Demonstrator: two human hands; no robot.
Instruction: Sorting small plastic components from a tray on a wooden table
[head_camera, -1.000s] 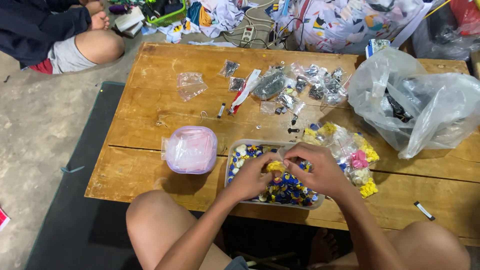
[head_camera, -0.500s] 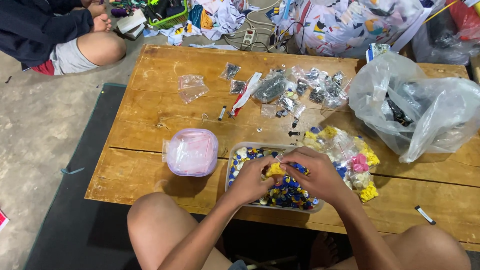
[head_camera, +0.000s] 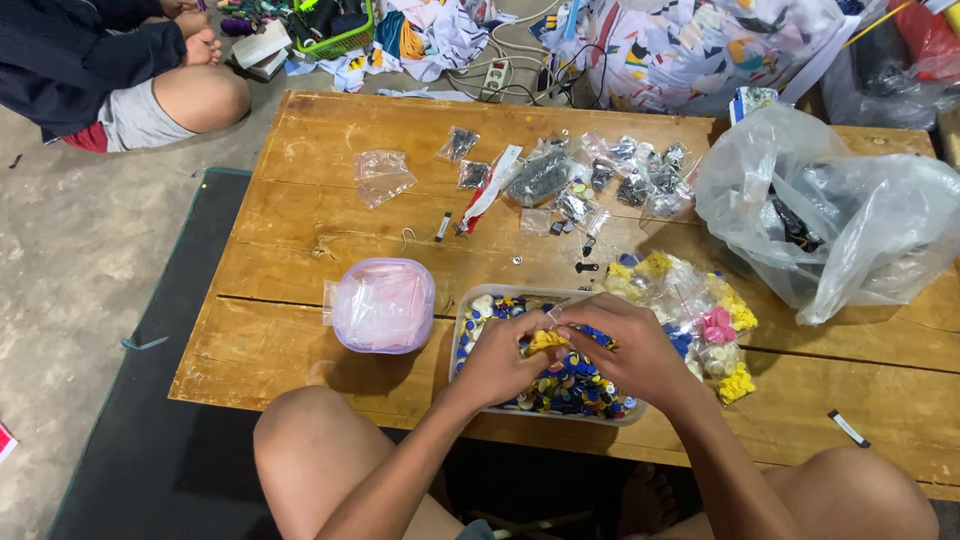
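Here, both hands pinched a small yellow piece over the tray of buttons.
I saw the left hand (head_camera: 505, 365) and right hand (head_camera: 625, 345) closed narrowly together on the yellow piece (head_camera: 547, 341) above the clear tray (head_camera: 462, 330) at the tabletop (head_camera: 300, 200) edge; I judged a slipped pinch could drop it among the loose blue and white buttons (head_camera: 565, 385).

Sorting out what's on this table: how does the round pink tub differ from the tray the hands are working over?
The pink tub is round and stuffed with clear little bags; the tray is rectangular and holds loose blue, white and yellow pieces. The tub sits untouched to the left, while the left hand and right hand work over the tray, pinching something yellow. Both rest on the wooden table near its front edge.
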